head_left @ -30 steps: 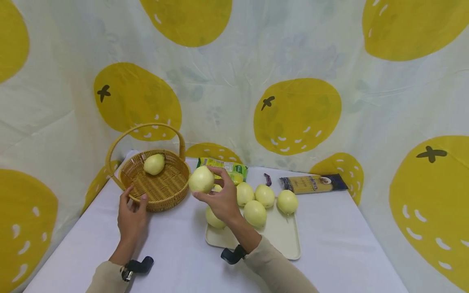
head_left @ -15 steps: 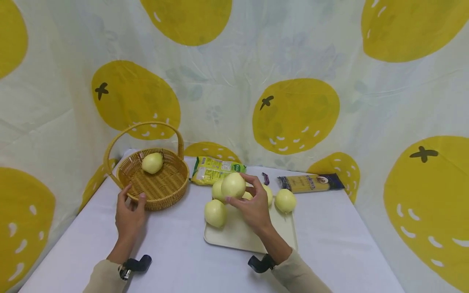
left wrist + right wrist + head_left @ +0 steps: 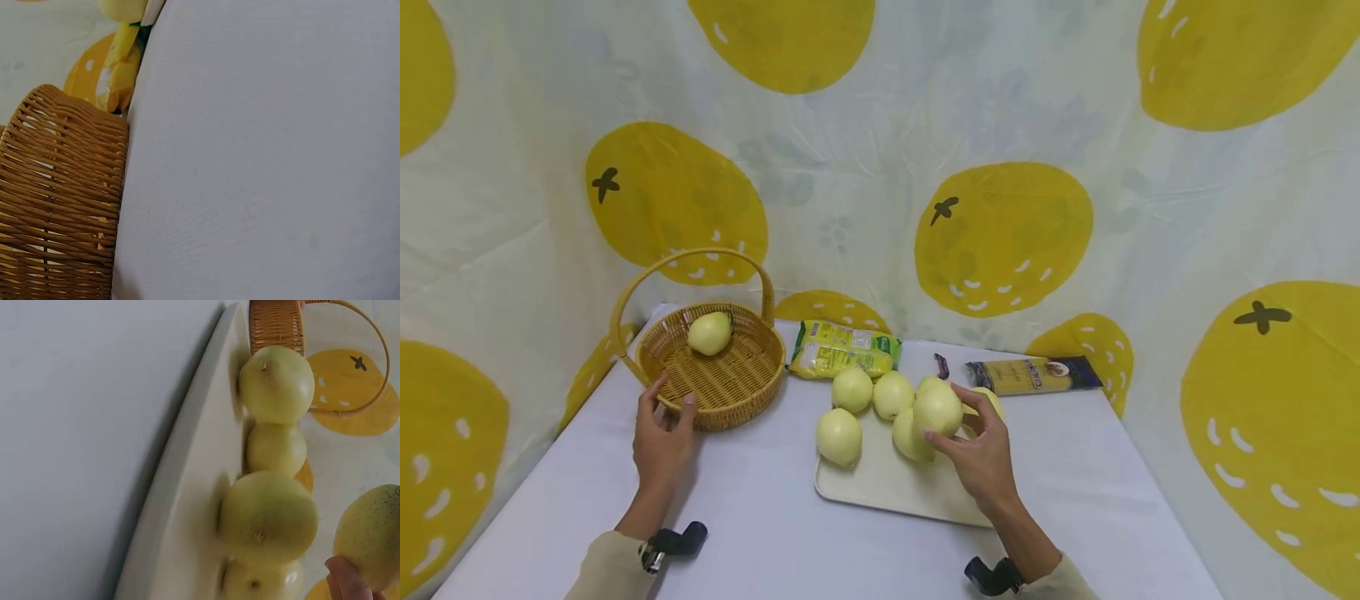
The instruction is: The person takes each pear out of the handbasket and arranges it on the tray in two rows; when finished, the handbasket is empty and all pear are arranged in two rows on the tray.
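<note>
My right hand [image 3: 988,462] holds a pale yellow-green pear [image 3: 937,410] between thumb and fingers, above the right part of a cream tray [image 3: 880,490]. Several similar pears [image 3: 838,437] sit on the tray; the held one overlaps some of them in the head view. In the right wrist view the held pear [image 3: 372,534] shows at the lower right, apart from the row on the tray. At the left, my left hand [image 3: 662,454] grips the near rim of a wicker basket [image 3: 737,414] with thumb and fingers. One pear [image 3: 709,333] lies inside the basket, toward the back.
A yellow-green packet [image 3: 842,350] lies behind the tray. Further right are a small purple wrapper [image 3: 942,365] and a long pack of pasta [image 3: 1033,375]. The basket's tall handle [image 3: 700,252] arches over it, close to the patterned curtain [image 3: 850,208].
My right hand has moved right with the pear, from beside the basket to over the tray's right part. The left hand stays at the basket rim.
</note>
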`<action>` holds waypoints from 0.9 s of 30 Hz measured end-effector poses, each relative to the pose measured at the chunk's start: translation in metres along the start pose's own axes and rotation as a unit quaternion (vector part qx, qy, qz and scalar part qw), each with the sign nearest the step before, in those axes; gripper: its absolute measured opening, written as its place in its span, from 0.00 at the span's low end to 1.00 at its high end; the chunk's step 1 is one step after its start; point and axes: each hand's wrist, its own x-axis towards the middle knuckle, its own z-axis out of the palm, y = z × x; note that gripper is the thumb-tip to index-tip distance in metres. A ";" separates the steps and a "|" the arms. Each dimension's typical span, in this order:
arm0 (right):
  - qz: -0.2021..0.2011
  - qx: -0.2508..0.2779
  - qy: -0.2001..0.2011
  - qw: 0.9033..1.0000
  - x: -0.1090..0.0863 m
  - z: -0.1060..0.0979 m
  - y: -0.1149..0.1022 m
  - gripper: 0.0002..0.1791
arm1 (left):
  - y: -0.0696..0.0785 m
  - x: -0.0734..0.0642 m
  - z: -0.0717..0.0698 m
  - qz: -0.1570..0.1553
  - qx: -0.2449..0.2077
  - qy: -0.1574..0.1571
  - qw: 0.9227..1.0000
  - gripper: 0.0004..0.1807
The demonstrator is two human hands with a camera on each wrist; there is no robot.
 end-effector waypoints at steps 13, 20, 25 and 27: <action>0.049 -0.062 -0.024 0.997 -0.009 -0.033 0.021 0.46 | -0.001 0.004 0.001 0.015 0.000 0.013 1.000 0.36; 0.063 -0.101 -0.030 0.992 -0.006 -0.041 0.037 0.48 | 0.001 0.005 0.001 0.009 0.002 0.008 1.000 0.36; 0.060 -0.134 -0.045 0.988 -0.007 -0.039 0.047 0.47 | 0.000 0.003 0.001 0.000 0.002 0.002 1.000 0.36; 0.055 -0.149 -0.055 0.986 -0.007 -0.035 0.049 0.47 | -0.002 0.001 0.001 0.000 0.002 0.000 1.000 0.36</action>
